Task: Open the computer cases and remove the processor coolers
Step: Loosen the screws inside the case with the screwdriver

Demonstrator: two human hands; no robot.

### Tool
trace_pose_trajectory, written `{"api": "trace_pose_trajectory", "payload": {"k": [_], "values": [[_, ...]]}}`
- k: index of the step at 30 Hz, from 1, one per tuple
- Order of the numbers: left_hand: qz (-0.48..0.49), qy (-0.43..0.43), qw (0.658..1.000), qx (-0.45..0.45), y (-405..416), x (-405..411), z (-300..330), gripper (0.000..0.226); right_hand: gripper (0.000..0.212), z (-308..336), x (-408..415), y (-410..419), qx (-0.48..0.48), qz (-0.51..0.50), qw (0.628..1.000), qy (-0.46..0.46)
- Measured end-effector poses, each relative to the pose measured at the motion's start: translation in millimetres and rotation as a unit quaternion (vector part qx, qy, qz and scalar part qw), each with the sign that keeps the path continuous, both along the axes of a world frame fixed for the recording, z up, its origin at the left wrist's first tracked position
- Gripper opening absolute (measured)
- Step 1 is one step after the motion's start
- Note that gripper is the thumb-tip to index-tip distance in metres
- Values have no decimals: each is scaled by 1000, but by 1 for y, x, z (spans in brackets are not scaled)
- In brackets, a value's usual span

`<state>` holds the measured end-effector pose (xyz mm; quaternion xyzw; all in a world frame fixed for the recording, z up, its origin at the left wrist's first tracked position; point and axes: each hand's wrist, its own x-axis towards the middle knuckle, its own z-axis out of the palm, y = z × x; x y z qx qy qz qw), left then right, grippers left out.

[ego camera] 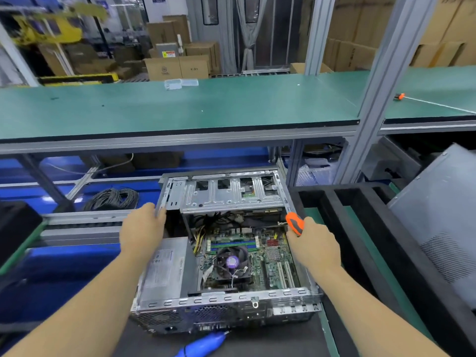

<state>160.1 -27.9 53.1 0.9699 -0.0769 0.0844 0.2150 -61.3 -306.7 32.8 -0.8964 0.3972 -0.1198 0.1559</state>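
Case (231, 298) open, cooler (232, 262) still seated.
I see left hand (143, 228) fingers flat on case's left wall; right hand (313, 243) clenches screwdriver (295, 223) at right wall.

One open computer case (226, 253), one processor cooler (232, 264), two hands.
Two orange-handled screwdrivers: one (295, 223) at 3 o'clock of the case, one (399, 96) at 2 o'clock; one blue tool (203, 342) at 6 o'clock.

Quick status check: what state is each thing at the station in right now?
computer case: open, side panel off, insides exposed.
processor cooler: on the motherboard, not removed.
left hand: resting on the case's left edge.
right hand: gripping the orange screwdriver.
blue tool: lying in front of the case, unheld.
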Motion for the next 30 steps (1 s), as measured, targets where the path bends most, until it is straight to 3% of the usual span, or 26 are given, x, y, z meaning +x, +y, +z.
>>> {"api": "trace_pose_trajectory", "payload": {"k": [6,13,18,21,24,26,28,30], "values": [[30,63,997,-30,1,5,-22,19,30,-6,7,-6,-12,5,1000,-10],[107,92,984,-104,12,-22,-34,21,42,5,28,-29,38,41,998,-40],[102,133,983,-74,13,-15,-28,33,61,3,9,-45,140,67,983,-95],[93,134,985,-58,7,-6,-27,46,56,-5,-20,-64,173,16,979,-106],[113,103,983,-99,8,-4,-33,45,38,-9,-39,-77,226,-28,968,-109],[123,94,981,-120,9,-3,-34,43,42,-6,-41,-75,247,-10,964,-101],[120,106,979,-123,9,-3,-31,44,54,-1,-35,-60,229,14,970,-80],[111,128,979,-112,9,-2,-27,46,62,-3,-28,-38,151,20,987,-43]]}}
